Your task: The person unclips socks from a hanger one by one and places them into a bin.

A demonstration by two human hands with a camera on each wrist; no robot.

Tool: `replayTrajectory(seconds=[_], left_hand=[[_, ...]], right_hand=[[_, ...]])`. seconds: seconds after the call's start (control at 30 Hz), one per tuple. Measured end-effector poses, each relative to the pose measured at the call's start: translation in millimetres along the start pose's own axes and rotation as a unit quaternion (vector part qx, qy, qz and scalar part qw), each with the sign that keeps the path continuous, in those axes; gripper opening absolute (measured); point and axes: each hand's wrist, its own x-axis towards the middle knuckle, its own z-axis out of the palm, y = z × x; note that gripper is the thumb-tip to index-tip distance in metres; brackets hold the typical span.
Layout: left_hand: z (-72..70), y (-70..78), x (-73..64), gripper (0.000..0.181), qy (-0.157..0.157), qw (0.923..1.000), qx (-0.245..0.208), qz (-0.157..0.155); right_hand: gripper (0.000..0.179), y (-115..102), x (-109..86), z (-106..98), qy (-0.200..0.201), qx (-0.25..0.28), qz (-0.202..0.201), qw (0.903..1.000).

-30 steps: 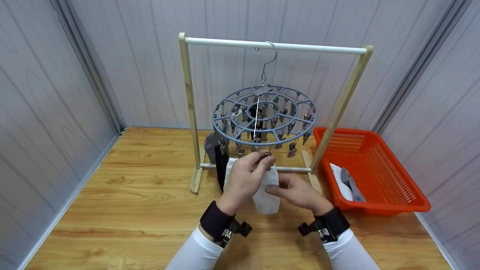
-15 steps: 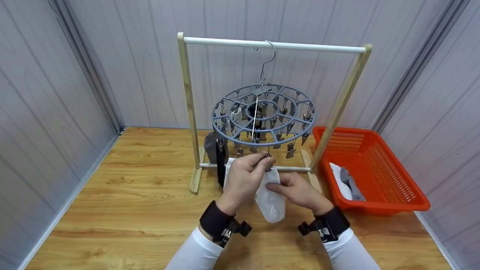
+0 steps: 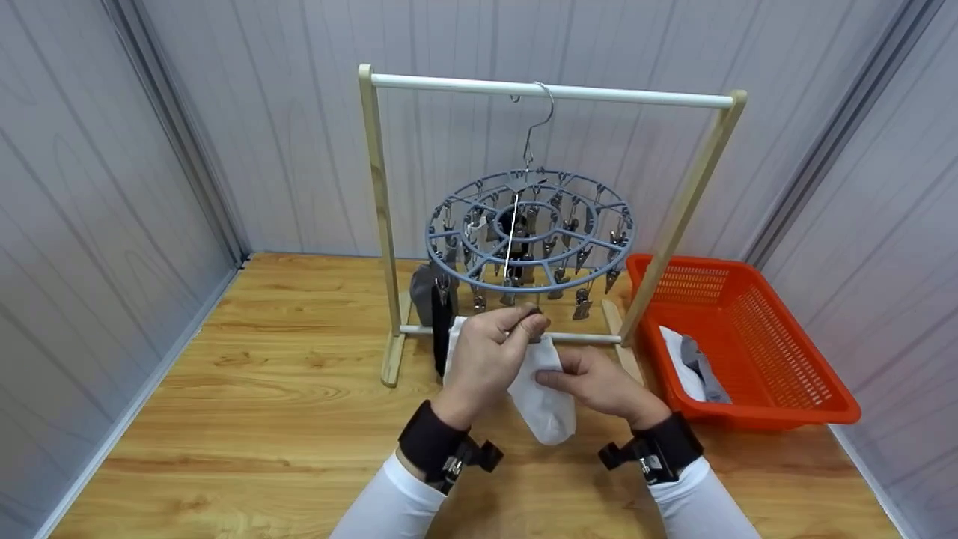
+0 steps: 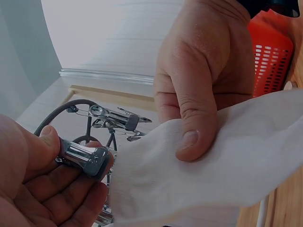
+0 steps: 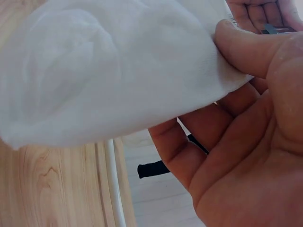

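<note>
White cotton in both hands: the right hand [image 3: 595,382] pinches a white sock [image 3: 545,400] at its upper edge, thumb on the cloth, while the left hand [image 3: 490,355] squeezes a metal clip [image 4: 85,158] beside it, under the round grey peg hanger [image 3: 530,232]. Bare wooden surface [image 3: 262,389] lies open to the left. At right, an orange basket [image 3: 756,352] holds white and grey laundry [image 3: 692,367].

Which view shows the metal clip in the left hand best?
Left wrist: the metal clip fills the near view, pinched by the left hand beside the white sock. Head view shows it tiny; right wrist shows only a sliver.
</note>
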Motion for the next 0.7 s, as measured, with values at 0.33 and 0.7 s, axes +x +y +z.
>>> replayTrajectory(seconds=[0.33,0.7], left_hand=[[-1.3,3.3,0.2,0.015,-0.005,0.9971,0.074,0.015],[-14.3,12.7,2.7,0.030,0.097,0.9380,0.274,0.188]], right_hand=[[0.026,2,-3.2,-7,0.028,-0.009,0.008,0.9995],[0.027,-1,-6.3,-16,0.048,-0.029,0.031,0.9979]])
